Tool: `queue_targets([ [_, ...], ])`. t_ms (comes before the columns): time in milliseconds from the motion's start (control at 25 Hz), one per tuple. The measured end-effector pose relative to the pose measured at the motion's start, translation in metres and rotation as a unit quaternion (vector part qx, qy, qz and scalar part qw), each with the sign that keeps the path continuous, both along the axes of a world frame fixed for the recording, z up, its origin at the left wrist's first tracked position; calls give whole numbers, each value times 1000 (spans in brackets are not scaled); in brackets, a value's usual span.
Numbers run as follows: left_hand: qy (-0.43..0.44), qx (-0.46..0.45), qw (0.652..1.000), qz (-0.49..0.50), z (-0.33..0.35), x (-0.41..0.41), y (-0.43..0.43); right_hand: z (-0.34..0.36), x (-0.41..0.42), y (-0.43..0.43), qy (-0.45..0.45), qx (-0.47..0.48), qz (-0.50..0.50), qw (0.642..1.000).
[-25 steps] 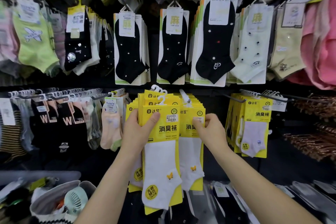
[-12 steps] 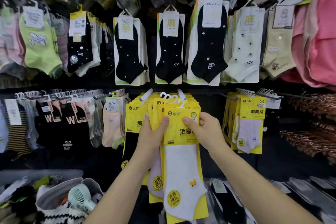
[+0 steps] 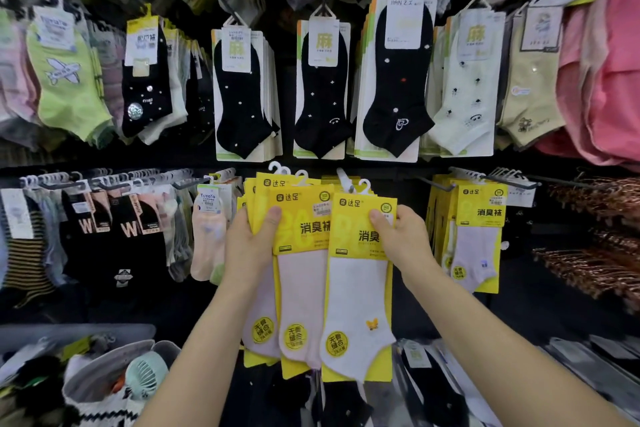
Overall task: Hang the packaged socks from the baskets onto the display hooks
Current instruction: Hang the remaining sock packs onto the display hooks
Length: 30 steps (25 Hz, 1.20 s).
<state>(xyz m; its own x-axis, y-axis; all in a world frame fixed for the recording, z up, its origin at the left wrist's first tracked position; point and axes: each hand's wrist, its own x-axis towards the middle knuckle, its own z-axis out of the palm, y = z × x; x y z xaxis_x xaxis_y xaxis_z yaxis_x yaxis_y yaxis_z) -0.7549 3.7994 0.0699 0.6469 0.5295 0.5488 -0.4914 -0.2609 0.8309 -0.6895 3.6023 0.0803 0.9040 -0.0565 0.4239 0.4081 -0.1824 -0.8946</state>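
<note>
Student: Thumbs, centre of the plate: what does each one do?

Me: My right thumb [image 3: 379, 219] lies across the yellow header card of the front pack [image 3: 358, 291]. The other fingers of my right hand [image 3: 403, 246] curl behind the card, so the pack is pinched at its upper right corner. My left thumb [image 3: 273, 216] presses the face of the stack [image 3: 301, 243] of matching sock packs, and my left hand [image 3: 247, 250] clasps the stack's left edge from behind.

Student: Why grip so high?

Me: A hold at the header leaves the white plastic hanger [image 3: 363, 185] on top of the pack free and steady. I judge that this is for steering it onto the display hook [image 3: 343, 176], whose pale tip shows just left of the hanger. Whether the hanger is already over the hook cannot be told. The stack is fanned leftward, apparently to keep the tip of the hook clear.

Student: And further out?

Me: The front pack overlaps the stack's right side, with its sock hanging straight down. More yellow packs [image 3: 479, 236] hang on a neighbouring hook to the right, well apart. Black socks [image 3: 320, 97] fill the row above. A basket [image 3: 114, 357] sits at lower left, holding a small fan among mixed goods.
</note>
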Motion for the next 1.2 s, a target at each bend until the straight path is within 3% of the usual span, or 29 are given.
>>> queue_targets([
  [240, 4, 40, 998, 48, 5, -10, 23, 0, 14, 13, 11, -103, -36, 994],
  [600, 13, 49, 998, 21, 1, -30, 32, -4, 13, 11, 19, -209, -121, 970],
  [720, 10, 46, 999, 10, -6, -31, 21, -7, 5, -2, 16, -175, -143, 974],
  [840, 18, 52, 998, -5, -12, -27, 6, -13, -11, 3, -42, -115, -55, 991],
  [920, 17, 25, 999, -33, -14, -23, -5, -15, -23, 15, -49, -151, 3, 987],
  [1080, -2, -16, 995, -101, -20, -17, -29, -11, -27, 20, -53, -119, 39, 991],
  [1200, -12, 1, 996, -87, -20, -11, -33, -12, -21, 8, -32, -74, 30, 996],
])
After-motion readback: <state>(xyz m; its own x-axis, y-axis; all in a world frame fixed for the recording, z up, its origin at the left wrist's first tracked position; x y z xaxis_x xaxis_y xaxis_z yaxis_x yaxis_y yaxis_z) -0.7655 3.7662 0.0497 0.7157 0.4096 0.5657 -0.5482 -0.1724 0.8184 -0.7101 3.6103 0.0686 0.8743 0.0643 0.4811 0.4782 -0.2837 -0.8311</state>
